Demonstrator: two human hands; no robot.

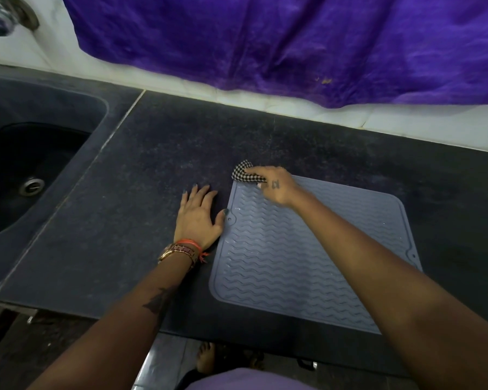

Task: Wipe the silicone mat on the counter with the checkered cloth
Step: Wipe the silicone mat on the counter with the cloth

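A grey-blue silicone mat (pixel 307 254) with a wavy ribbed surface lies flat on the dark counter (pixel 141 170). My right hand (pixel 276 187) grips a small bunched black-and-white checkered cloth (pixel 244 173) at the mat's far left corner, half on the mat, half on the counter. My left hand (pixel 199 213) lies flat on the counter just left of the mat, fingers spread, its thumb touching the mat's left edge. A few water drops glint on the mat.
A dark sink (pixel 31 153) with a metal drain (pixel 32 186) is set into the counter at the left, a chrome tap (pixel 0 22) above it. A purple cloth (pixel 293 43) hangs over the white tiled wall behind. The counter's front edge runs close to my body.
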